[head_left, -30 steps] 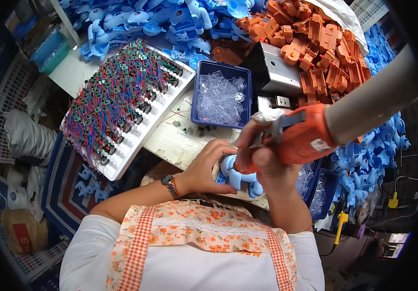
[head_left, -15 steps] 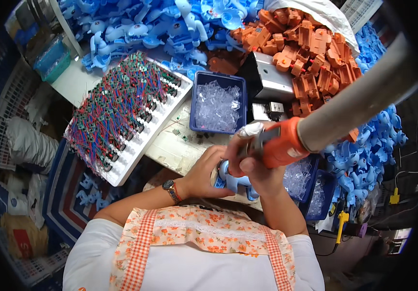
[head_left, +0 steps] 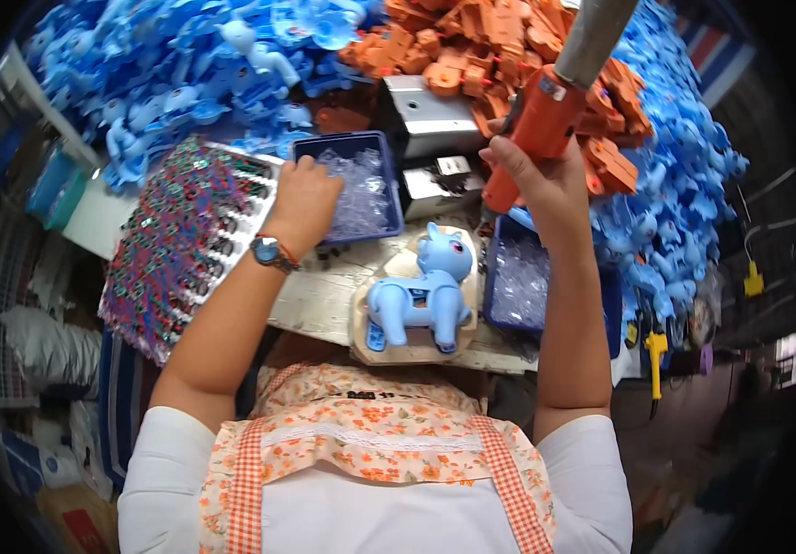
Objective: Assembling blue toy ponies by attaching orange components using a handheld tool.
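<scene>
My right hand (head_left: 550,180) is wrapped round an orange-red power screwdriver (head_left: 538,120), which hangs from a thick grey tube. Its tip points down beside a blue bin of clear plastic parts (head_left: 520,277). At the left rim of another blue bin (head_left: 387,157), which holds more clear plastic pieces, my left hand (head_left: 306,196) has its fingers curled; whatever they hold is hidden. Between my arms a light blue toy pony body (head_left: 421,295) lies on a cream-coloured fixture (head_left: 363,343), untouched by either hand.
Left of my left arm stands a white foam tray (head_left: 241,208) packed with wired circuit boards. Blue toy parts (head_left: 186,65) and orange plastic housings (head_left: 472,46) are heaped at the back. Metal boxes (head_left: 430,115) stand between the bins. A yellow-handled tool (head_left: 657,355) hangs at right.
My left hand has left the blue toy for the bin's left rim. My right hand has lifted the screwdriver up and away from it. The toy now shows fully on its fixture.
</scene>
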